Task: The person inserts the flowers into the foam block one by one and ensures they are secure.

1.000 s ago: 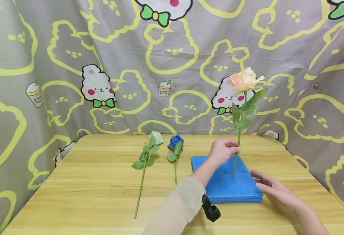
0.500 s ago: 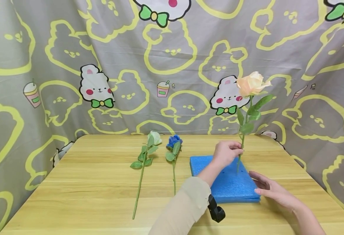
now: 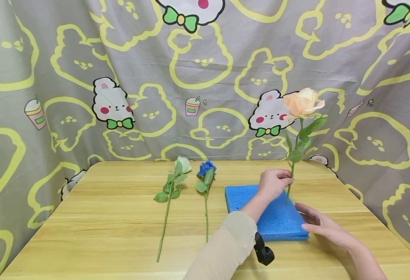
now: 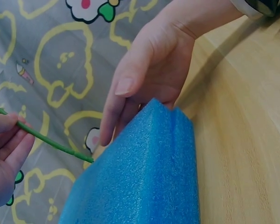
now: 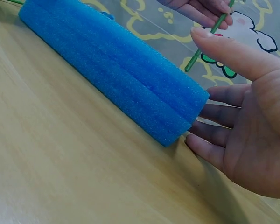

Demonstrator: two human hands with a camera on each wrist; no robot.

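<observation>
My left hand (image 3: 274, 185) pinches the green stem (image 4: 56, 144) of a peach rose (image 3: 304, 103) between thumb and fingers. The rose is nearly upright, leaning a little right, its lower tip right at the top of a blue foam block (image 3: 278, 221) near the right edge. At the block's right side is my right hand (image 3: 325, 228), fingers fairly straight and thumb spread. In the right wrist view, its fingertips (image 5: 196, 141) are right at the end of the foam (image 5: 116, 74).
Left of the foam, a blue rose (image 3: 206, 169) and a white rose (image 3: 183, 165) lie on the wooden table (image 3: 96, 217), stems pointing toward me. A grey patterned curtain (image 3: 148, 66) hangs behind the table. A black wrist mount (image 3: 263, 251) sticks out beside my left sleeve.
My left hand has carried the peach rose right across the foam, its stem tip shifting toward the block's right edge. The right hand keeps its place beside the foam.
</observation>
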